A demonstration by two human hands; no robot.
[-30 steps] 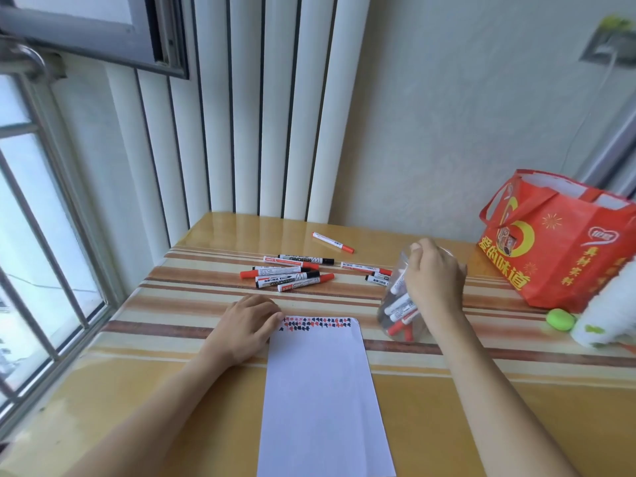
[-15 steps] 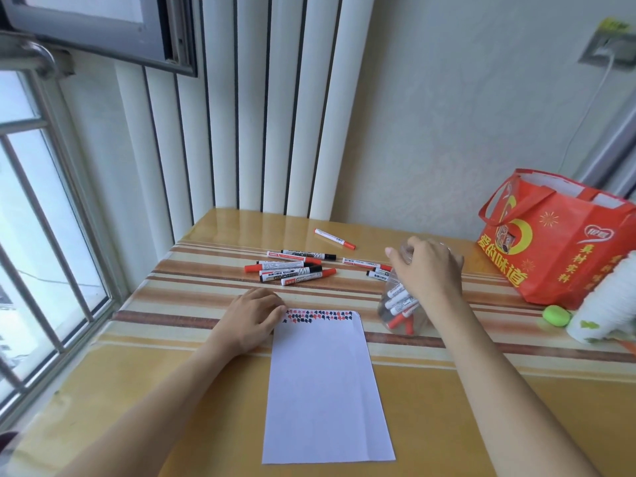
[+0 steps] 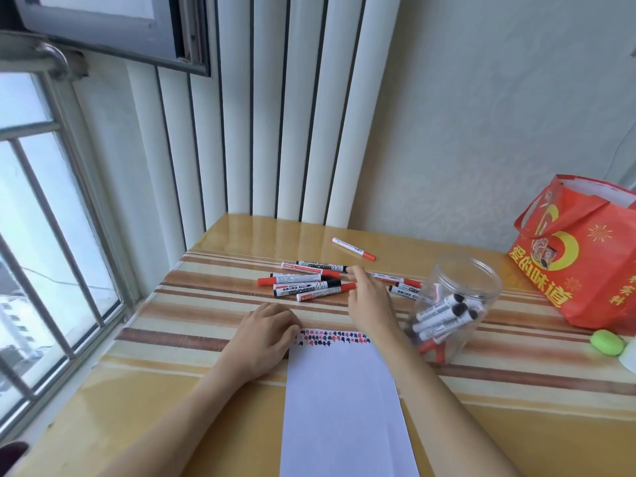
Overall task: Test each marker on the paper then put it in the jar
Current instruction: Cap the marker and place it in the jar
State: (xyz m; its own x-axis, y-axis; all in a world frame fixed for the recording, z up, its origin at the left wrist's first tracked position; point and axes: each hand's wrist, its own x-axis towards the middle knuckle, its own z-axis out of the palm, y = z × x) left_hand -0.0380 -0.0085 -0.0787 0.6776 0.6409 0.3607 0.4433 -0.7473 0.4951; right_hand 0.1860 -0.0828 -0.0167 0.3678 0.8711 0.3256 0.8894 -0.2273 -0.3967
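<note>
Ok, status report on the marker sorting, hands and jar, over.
Left hand flat on white paper sheet. Right hand open, reaching toward loose red and black markers. Clear plastic jar holds several markers. Nothing in the way.

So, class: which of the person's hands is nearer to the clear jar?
Right. The right hand reaches toward the loose markers, just left of the jar. The left hand rests at the paper's top-left corner, farther from it.
</note>
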